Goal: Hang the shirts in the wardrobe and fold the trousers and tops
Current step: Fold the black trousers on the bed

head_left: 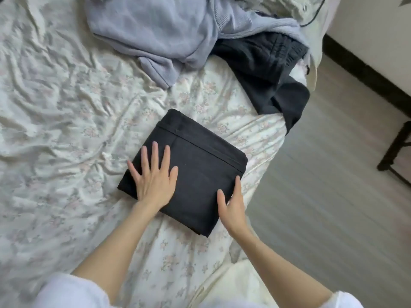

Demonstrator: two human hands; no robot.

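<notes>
Folding looks all but finished on the black garment [195, 174]: it lies as a compact square on the bed [66, 107], under both your hands, and you appear to be smoothing or squaring it off. Whether it is trousers or a top you cannot tell from its folded shape.

Your left hand [153, 176] lies palm down on the near-left part of the square, fingers [155, 152] straight and spread, gripping nothing, only pressing flat. Your right hand [231, 205] sits at the near-right corner, the thumb on top of the cloth and the fingers along the right edge; whether those fingers are tucked under the edge is hidden, so a hold there cannot be confirmed. Both forearms reach forward, bare below white sleeves.

Beyond your fingertips, well apart from the square, a loose lilac top [155, 34] lies crumpled, and just to its right another dark garment [266, 70] sprawls toward the bed's edge, unfolded.

Next, in all likelihood, you set this square aside and reach past it for one of those two; take care to lift it with support underneath, or the layers may slide open.
</notes>
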